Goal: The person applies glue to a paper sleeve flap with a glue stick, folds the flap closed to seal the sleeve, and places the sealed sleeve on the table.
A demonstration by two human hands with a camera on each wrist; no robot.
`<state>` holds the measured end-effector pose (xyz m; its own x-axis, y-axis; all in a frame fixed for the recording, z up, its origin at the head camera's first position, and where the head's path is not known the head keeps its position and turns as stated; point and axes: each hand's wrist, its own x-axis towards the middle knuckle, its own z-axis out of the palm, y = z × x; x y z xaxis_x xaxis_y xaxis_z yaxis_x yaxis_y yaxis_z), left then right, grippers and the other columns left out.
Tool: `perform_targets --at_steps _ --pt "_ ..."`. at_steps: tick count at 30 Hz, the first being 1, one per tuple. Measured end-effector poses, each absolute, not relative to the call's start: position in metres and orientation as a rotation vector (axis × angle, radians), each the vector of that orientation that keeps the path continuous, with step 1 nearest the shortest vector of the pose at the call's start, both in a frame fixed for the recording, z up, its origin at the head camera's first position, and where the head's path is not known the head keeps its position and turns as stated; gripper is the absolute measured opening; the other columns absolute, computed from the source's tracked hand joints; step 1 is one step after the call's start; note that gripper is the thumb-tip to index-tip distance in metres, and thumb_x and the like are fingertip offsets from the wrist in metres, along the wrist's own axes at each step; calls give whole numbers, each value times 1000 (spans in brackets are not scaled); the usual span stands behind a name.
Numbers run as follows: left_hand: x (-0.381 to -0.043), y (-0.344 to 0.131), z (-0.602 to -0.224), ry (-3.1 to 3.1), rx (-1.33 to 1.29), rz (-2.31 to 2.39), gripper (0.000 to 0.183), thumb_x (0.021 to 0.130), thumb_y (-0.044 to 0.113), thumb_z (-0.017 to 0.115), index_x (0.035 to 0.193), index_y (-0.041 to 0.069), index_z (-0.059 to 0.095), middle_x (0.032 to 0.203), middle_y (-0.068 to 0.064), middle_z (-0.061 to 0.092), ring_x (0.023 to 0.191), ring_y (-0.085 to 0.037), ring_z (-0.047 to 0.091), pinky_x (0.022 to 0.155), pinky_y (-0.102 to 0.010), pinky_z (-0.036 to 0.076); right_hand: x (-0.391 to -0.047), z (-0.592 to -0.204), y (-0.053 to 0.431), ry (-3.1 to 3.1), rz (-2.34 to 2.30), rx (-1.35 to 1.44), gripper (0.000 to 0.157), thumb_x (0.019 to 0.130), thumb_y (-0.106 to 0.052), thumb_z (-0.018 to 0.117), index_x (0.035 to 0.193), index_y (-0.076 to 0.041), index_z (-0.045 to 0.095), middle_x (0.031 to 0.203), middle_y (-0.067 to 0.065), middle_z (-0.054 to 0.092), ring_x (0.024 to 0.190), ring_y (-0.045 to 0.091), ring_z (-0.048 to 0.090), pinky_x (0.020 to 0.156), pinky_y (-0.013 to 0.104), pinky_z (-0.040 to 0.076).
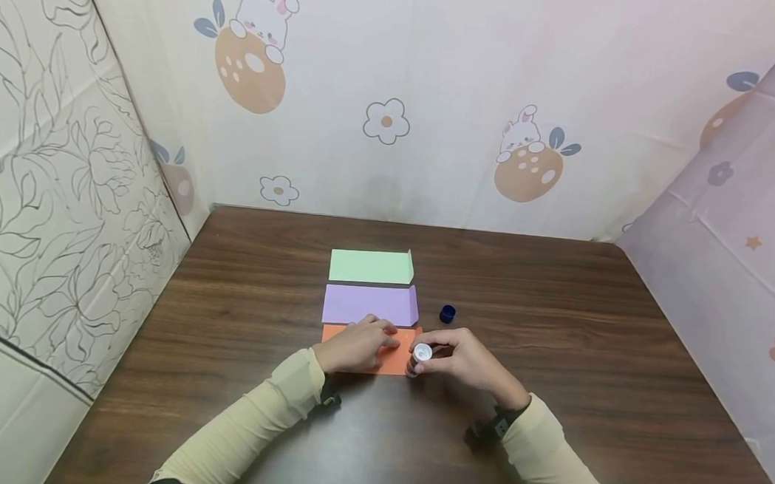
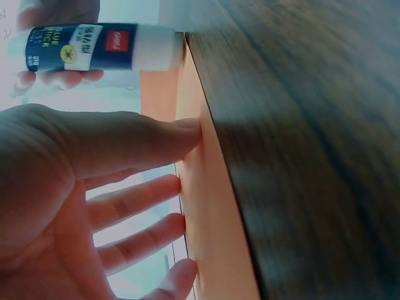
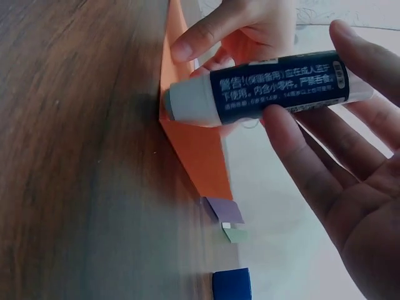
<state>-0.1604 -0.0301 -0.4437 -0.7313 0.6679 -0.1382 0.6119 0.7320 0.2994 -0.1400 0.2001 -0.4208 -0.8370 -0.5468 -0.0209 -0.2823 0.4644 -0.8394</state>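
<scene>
An orange paper piece (image 1: 396, 356) lies flat on the table, nearest the person. My left hand (image 1: 359, 344) rests on it with spread, fairly straight fingers; in the left wrist view the thumb (image 2: 181, 134) presses its surface. My right hand (image 1: 470, 362) holds a glue stick (image 3: 275, 90) between thumb and fingers. The stick has a dark blue label and white ends. It stands almost upright, its glue end down at the orange paper's right edge, where a flap folds. The right wrist view shows the tip against the paper there.
Behind the orange piece lie a purple paper piece (image 1: 366, 305) and a light green one (image 1: 366, 266), each with a raised flap at its right end. A dark blue cap (image 1: 447, 314) sits right of the purple piece. Patterned cloths hang around the brown wooden table (image 1: 557, 304).
</scene>
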Motion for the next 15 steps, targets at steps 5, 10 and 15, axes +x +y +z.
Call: perform_targets --at_steps 5,10,15 --pt "-161 -31 -444 2690 1008 368 38 88 14 70 126 14 66 136 -5 57 125 -25 49 99 -45 47 -146 -416 200 2483 -1421 -641 38 82 -21 79 113 -1 70 100 10 71 87 15 63 80 24 55" --pt "-162 -32 -443 2683 1010 409 38 86 13 71 124 15 66 135 -4 58 124 -25 49 98 -46 48 -159 -417 195 2539 -1486 -570 37 83 -21 78 113 -1 69 102 11 71 87 15 65 78 20 54" --pt "-162 -32 -443 2674 1022 424 39 86 13 72 124 17 67 135 -4 57 125 -25 48 98 -46 48 -168 -425 189 2558 -1465 -577 38 81 -19 79 114 -3 70 101 12 72 85 17 66 77 20 55"
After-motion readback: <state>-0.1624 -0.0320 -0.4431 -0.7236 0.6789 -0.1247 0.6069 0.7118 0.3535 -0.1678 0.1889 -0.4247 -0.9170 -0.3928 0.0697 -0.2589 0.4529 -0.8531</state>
